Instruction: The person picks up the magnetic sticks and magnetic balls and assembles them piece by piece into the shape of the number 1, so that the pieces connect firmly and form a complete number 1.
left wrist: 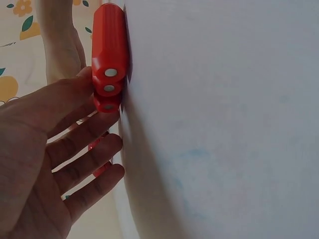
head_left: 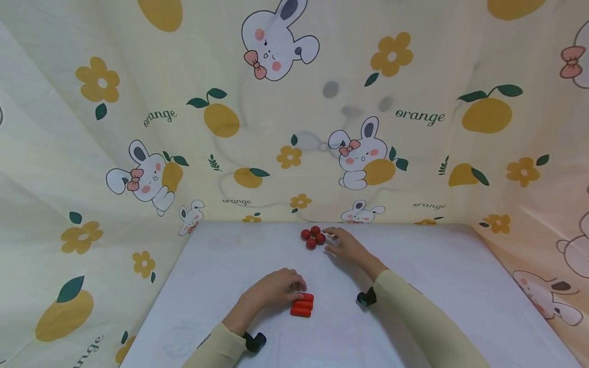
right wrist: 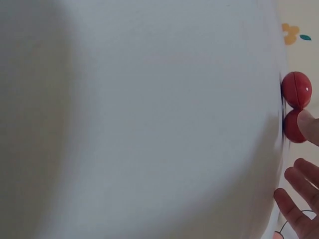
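Observation:
Three red cylinders (head_left: pixel 301 305) lie side by side on the table, and in the left wrist view their near ends each show a pale round dot. My left hand (head_left: pixel 276 287) is at the farthest cylinder, its thumb close against the row and its other fingers spread beyond it. Whether the thumb touches is hard to tell. Farther back sits a cluster of several small red balls (head_left: pixel 311 244). Just right of them is my right hand (head_left: pixel 347 246), fingers apart, nothing held. In the right wrist view its thumb (right wrist: pixel 308 125) overlaps one red ball (right wrist: pixel 294 125).
A white-covered table (head_left: pixel 221 271) spreads under both hands. Behind and around it hangs a pale yellow curtain (head_left: pixel 276 102) printed with rabbits, flowers and oranges. Each wrist wears a small black camera, one by the left sleeve (head_left: pixel 221 345), one by the right sleeve (head_left: pixel 414 306).

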`<state>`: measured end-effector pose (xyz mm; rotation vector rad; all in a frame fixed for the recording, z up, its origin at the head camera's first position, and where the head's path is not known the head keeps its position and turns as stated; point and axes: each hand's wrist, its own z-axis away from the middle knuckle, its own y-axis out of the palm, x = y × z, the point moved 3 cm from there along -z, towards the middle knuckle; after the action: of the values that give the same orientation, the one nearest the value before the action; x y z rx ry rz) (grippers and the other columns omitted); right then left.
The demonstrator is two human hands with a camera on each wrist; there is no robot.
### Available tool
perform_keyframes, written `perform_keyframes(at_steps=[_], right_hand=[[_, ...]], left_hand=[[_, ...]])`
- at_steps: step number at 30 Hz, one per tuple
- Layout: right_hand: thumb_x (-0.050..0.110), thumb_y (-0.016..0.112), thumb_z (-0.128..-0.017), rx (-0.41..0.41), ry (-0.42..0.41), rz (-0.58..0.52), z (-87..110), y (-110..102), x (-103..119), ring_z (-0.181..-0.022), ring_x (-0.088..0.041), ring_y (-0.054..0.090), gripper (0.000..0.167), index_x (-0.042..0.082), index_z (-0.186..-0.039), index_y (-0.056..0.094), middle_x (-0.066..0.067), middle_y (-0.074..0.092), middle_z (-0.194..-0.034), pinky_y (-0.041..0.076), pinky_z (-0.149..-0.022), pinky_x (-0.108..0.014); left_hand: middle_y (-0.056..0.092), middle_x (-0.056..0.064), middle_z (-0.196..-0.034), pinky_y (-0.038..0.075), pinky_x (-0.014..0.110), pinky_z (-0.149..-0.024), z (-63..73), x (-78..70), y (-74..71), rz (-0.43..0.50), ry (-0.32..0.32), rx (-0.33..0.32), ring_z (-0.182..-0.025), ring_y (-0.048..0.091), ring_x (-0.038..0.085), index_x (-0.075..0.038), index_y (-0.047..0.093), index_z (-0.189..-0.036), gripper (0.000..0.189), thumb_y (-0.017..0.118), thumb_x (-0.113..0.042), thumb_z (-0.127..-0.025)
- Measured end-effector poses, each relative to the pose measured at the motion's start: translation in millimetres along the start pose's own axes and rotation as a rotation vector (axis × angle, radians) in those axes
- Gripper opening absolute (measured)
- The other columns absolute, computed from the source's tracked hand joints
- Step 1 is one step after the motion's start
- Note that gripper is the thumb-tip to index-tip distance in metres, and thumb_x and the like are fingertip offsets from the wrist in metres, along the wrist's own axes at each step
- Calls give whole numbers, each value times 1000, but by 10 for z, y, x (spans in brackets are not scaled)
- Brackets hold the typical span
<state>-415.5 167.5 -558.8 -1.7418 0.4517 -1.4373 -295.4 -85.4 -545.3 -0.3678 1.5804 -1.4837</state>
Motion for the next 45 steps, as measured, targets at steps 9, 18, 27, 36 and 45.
perform_keyframes(at_steps=[9,18,27,36,45], right_hand=[[17,80,-99,-13,3,48,-38,36,85,-131,-31,61,58,21,-152,59,-10,59,-150,53,-109,-51],[18,80,-99,-32,22,92,-88,97,84,-126,-30,61,56,22,-151,60,-10,62,-144,53,-108,-50],[17,79,-99,-57,16,73,-133,120,34,-125,-28,63,47,20,-143,62,-7,66,-141,54,-107,-50],[17,79,-99,-84,51,17,-90,89,113,-119,-28,64,38,19,-134,63,-6,70,-127,54,-106,-51],[12,77,-99,-98,50,-27,-30,66,93,-117,-29,65,34,15,-129,61,-8,70,-125,54,-105,-50]], left_hand=[[67,-17,-103,55,26,-93,-21,-31,6,-19,0,-2,-97,60,2,-27,78,-118,19,79,-30,-100],[66,-15,-99,55,23,-89,-69,-28,37,-43,11,-8,-92,59,2,-24,78,-117,17,78,-28,-101],[65,-14,-97,54,23,-86,-93,-53,48,-1,-25,-11,-89,57,2,-24,76,-114,16,79,-30,-100],[66,-14,-96,55,23,-87,-98,-56,56,124,-52,-22,-89,59,3,-22,73,-114,15,79,-26,-100],[66,-13,-100,56,25,-88,-110,-60,88,257,-77,-66,-90,59,4,-19,73,-121,19,75,-23,-102]])
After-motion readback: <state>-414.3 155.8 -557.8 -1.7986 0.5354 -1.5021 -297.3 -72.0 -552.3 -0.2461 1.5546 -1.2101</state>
